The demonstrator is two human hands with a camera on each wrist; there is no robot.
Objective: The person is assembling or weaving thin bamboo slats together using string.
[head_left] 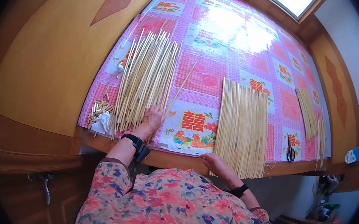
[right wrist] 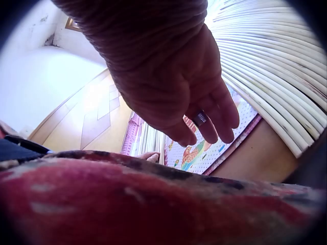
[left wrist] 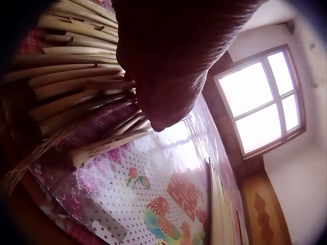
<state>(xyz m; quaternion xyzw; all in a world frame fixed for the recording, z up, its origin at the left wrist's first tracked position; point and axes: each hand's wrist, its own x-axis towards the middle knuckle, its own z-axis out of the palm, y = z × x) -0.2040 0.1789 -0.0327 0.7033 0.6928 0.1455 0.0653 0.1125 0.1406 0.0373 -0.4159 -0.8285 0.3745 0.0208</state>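
While loose sticks (head_left: 145,74) underlie the left hand (head_left: 152,118), matting (head_left: 243,127) flanks the right hand (head_left: 217,164).

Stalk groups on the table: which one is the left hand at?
The loose pile, farthest left in the head view. The left hand is at its near end, and its tips are ragged; the middle set and small right set lie side by side.

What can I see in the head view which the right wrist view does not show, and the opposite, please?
Only the head view: the scissors, the white tissue, the short cut pieces and the smaller mat.

Only the right wrist view: a ring and a dark patch on the wall.

Both: the right hand, the large mat and the tablecloth.
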